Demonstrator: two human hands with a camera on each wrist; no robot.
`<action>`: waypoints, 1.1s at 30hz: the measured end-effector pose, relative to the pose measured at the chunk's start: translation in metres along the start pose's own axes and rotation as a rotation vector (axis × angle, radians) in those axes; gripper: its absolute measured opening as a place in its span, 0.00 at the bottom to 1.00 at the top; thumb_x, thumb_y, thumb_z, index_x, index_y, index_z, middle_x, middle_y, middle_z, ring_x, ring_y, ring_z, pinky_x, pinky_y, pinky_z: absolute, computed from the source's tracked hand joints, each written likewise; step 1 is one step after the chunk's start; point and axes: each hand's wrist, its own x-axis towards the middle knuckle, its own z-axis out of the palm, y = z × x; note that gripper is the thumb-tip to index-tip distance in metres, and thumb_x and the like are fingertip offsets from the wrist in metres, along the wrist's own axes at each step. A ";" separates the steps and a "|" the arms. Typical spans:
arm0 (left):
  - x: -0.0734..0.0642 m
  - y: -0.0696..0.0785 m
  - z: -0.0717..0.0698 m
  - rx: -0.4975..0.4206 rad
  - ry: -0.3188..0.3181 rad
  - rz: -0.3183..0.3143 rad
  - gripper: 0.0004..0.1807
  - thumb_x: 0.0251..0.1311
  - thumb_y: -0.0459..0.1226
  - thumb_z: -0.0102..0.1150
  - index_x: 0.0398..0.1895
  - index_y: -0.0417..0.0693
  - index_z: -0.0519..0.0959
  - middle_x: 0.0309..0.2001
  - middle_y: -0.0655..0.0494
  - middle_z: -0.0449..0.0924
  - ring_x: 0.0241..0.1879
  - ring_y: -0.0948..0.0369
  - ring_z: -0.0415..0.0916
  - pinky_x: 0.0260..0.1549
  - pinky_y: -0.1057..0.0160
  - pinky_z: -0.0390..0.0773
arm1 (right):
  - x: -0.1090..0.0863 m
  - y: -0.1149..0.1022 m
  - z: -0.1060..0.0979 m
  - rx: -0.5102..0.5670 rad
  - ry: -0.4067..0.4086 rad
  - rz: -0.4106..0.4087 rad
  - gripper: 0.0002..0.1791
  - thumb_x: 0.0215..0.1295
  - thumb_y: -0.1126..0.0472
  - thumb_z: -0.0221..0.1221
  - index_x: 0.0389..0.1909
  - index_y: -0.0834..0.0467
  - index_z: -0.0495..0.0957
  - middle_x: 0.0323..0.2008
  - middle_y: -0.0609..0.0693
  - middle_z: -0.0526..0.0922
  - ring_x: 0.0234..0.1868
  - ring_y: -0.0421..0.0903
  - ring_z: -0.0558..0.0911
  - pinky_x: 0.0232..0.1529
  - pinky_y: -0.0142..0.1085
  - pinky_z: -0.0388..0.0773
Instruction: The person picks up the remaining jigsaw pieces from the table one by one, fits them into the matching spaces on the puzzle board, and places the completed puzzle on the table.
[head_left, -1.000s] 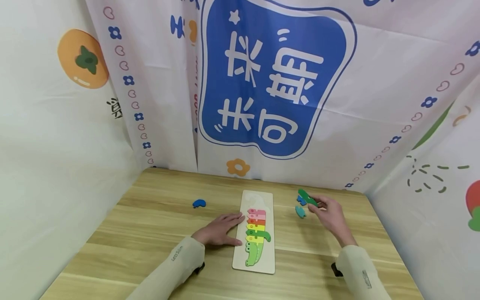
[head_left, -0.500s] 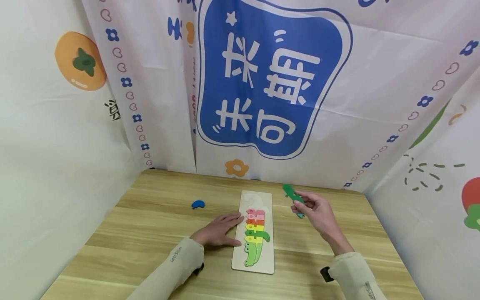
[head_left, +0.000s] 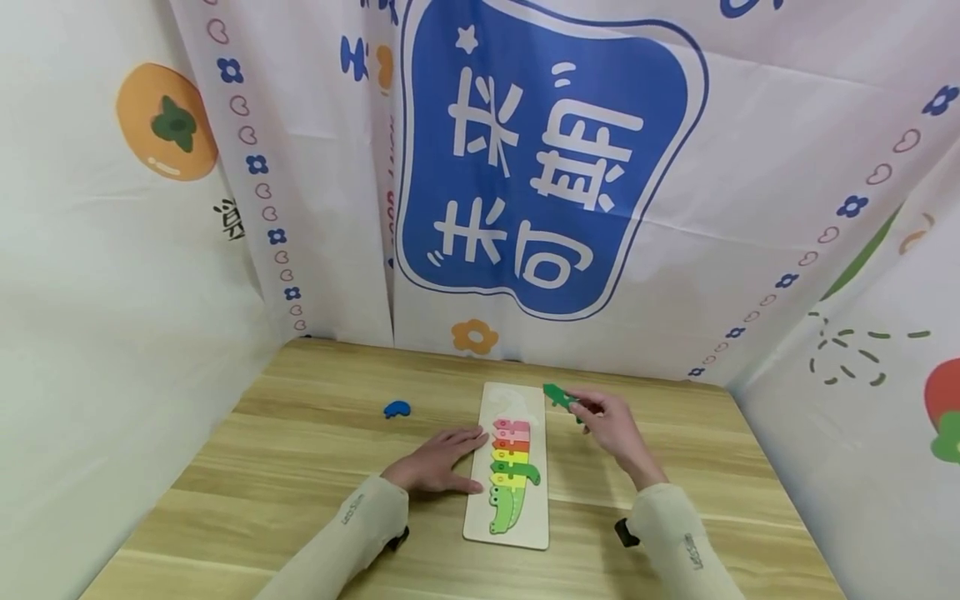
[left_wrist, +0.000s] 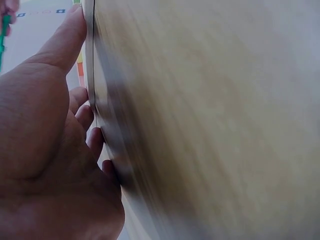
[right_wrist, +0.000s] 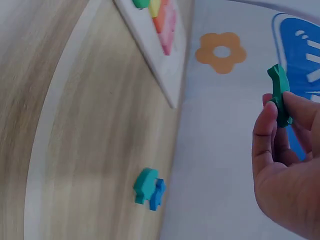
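Observation:
A green puzzle piece [head_left: 559,397] is pinched between the thumb and fingers of my right hand [head_left: 611,425], raised beside the far right corner of the puzzle board [head_left: 536,517]. The right wrist view shows the same green piece [right_wrist: 280,95] held upright at the fingertips. On the board lies a crocodile puzzle, its light green head [head_left: 507,508] nearest me, then yellow, green, red and pink body strips. The board's far end has a bare recess. My left hand [head_left: 437,460] rests at the board's left edge, fingers and thumb extended onto it.
A blue puzzle piece [head_left: 397,408] lies on the wooden table [head_left: 322,467] left of the board. In the right wrist view, a teal piece [right_wrist: 146,184] and a blue piece [right_wrist: 157,195] lie together on the table. A printed cloth [head_left: 645,333] hangs along the table's back.
My right hand has carried the green puzzle piece leftward, from above the loose pieces on the right to the board's far right corner. My left hand has stayed at the board's edge.

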 end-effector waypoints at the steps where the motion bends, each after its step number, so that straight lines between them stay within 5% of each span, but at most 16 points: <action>1: 0.000 0.000 0.000 -0.006 -0.001 -0.002 0.51 0.63 0.63 0.64 0.84 0.57 0.55 0.84 0.55 0.51 0.82 0.44 0.47 0.76 0.36 0.56 | 0.005 0.002 0.004 -0.013 0.002 -0.005 0.17 0.75 0.63 0.60 0.62 0.57 0.83 0.42 0.57 0.84 0.39 0.51 0.80 0.37 0.38 0.86; 5: 0.001 -0.002 0.000 -0.017 -0.004 -0.012 0.51 0.63 0.63 0.64 0.84 0.59 0.55 0.84 0.56 0.50 0.82 0.44 0.46 0.76 0.36 0.56 | 0.023 0.004 0.023 -0.080 -0.021 -0.010 0.17 0.75 0.63 0.61 0.62 0.55 0.83 0.46 0.60 0.84 0.43 0.59 0.82 0.40 0.47 0.87; 12: 0.001 0.000 -0.002 -0.011 -0.010 -0.025 0.50 0.63 0.64 0.64 0.84 0.60 0.55 0.84 0.56 0.51 0.82 0.45 0.47 0.76 0.36 0.57 | 0.051 0.012 0.050 -0.218 -0.054 -0.016 0.14 0.75 0.64 0.60 0.58 0.52 0.83 0.45 0.52 0.84 0.44 0.49 0.79 0.39 0.37 0.79; 33: 0.003 -0.003 0.001 0.017 -0.013 -0.021 0.50 0.64 0.65 0.62 0.84 0.61 0.54 0.84 0.57 0.50 0.82 0.46 0.47 0.76 0.37 0.56 | 0.070 0.036 0.067 -0.208 -0.165 0.069 0.14 0.78 0.64 0.56 0.54 0.49 0.87 0.47 0.48 0.84 0.46 0.48 0.76 0.51 0.44 0.76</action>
